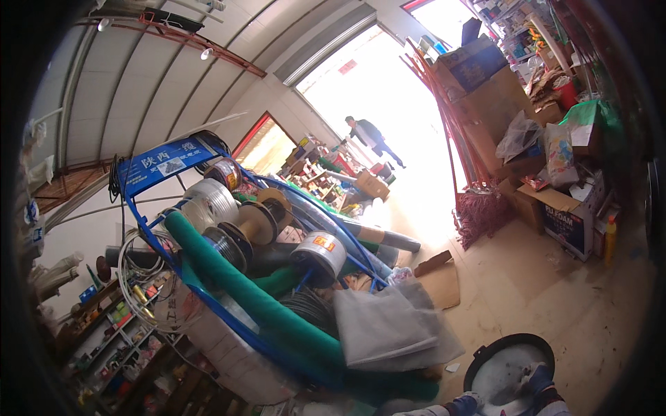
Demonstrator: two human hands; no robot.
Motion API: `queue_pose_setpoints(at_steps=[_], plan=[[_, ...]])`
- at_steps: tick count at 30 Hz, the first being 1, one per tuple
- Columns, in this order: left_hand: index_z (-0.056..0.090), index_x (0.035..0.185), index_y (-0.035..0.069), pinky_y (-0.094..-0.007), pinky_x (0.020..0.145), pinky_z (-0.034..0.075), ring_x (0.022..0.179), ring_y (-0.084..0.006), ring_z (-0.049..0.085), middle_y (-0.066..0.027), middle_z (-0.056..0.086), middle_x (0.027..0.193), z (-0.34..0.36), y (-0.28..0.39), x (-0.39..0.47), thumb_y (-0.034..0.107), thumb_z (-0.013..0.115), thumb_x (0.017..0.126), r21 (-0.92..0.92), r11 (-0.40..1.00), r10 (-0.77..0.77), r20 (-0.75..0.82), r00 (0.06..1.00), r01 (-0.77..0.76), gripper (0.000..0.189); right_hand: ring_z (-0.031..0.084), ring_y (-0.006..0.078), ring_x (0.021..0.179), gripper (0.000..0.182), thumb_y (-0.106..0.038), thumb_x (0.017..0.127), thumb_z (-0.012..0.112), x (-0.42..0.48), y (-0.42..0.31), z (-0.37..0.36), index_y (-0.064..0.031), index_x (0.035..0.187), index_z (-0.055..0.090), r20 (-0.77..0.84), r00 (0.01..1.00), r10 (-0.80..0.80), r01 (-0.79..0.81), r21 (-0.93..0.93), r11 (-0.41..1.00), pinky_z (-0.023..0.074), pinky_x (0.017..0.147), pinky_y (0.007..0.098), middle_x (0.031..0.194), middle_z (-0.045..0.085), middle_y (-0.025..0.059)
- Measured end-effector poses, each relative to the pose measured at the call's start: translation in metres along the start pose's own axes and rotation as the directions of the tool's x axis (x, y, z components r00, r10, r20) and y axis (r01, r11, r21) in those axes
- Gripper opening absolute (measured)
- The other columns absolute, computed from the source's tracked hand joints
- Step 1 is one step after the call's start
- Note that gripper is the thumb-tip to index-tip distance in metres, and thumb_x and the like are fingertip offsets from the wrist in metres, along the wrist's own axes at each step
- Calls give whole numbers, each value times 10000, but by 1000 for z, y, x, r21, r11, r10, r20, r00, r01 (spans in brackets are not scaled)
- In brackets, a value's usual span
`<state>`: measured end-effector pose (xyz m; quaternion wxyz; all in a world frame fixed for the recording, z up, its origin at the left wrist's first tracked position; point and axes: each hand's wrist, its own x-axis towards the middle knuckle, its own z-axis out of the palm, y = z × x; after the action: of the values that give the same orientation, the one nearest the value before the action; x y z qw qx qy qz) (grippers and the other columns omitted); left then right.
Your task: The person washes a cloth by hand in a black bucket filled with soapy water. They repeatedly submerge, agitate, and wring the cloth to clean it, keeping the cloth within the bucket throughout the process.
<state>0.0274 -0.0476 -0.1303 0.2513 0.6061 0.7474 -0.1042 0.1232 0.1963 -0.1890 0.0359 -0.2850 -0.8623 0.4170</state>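
Note:
A round black basin (471,372) stands on the floor at the lower right, with whitish, foamy-looking contents (499,364). My left hand (468,403) is at the basin's near left edge, partly cut off by the picture's bottom. Over the right part of the basin is my right hand (536,378), close to the whitish contents. Both hands look gloved or smeared, and blur hides their fingers. Whether either one grips anything cannot be made out.
Left of the basin, a blue metal rack (161,161) carries cable spools (320,252) and a green roll (250,296). Grey sheeting (387,327) hangs beside it. Cartons (567,223) and a mop (481,210) stand at right. A person (370,136) is near the bright doorway.

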Motion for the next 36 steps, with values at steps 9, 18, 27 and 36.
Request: queue_pose_setpoints(at_steps=[9,18,27,36], plan=[[615,988,101,-367,735,469,868,-235,575,-99,608,950,-19,-32,13,192,531,834,-110,993,43,135,990,-28,198,653,282,850,361,-364,620,711,-16,13,3,-55,806,684,50,969,242,-213,-328,920,522,720,375,895,662,174],[629,917,58,-378,710,461,795,-261,570,-114,606,877,-15,-86,1,169,592,780,-188,824,434,-397,809,-535,180,638,277,832,351,-323,649,693,-55,-55,6,-58,877,659,4,997,74,-73,-129,989,512,723,370,901,654,156],[595,855,46,-377,714,468,814,-239,583,-94,601,822,-82,-58,14,210,554,802,-865,328,-182,-451,874,-379,177,624,272,814,351,-282,678,675,-63,-71,7,-60,947,634,8,1000,25,-23,-153,988,501,727,364,906,647,137],[587,848,65,-382,687,451,808,-267,570,-101,598,823,-68,-50,45,182,556,758,-692,488,-178,-675,716,-532,151,609,267,795,361,-241,707,657,-53,-66,16,-63,1018,609,20,999,-31,31,31,999,491,731,358,911,639,119]])
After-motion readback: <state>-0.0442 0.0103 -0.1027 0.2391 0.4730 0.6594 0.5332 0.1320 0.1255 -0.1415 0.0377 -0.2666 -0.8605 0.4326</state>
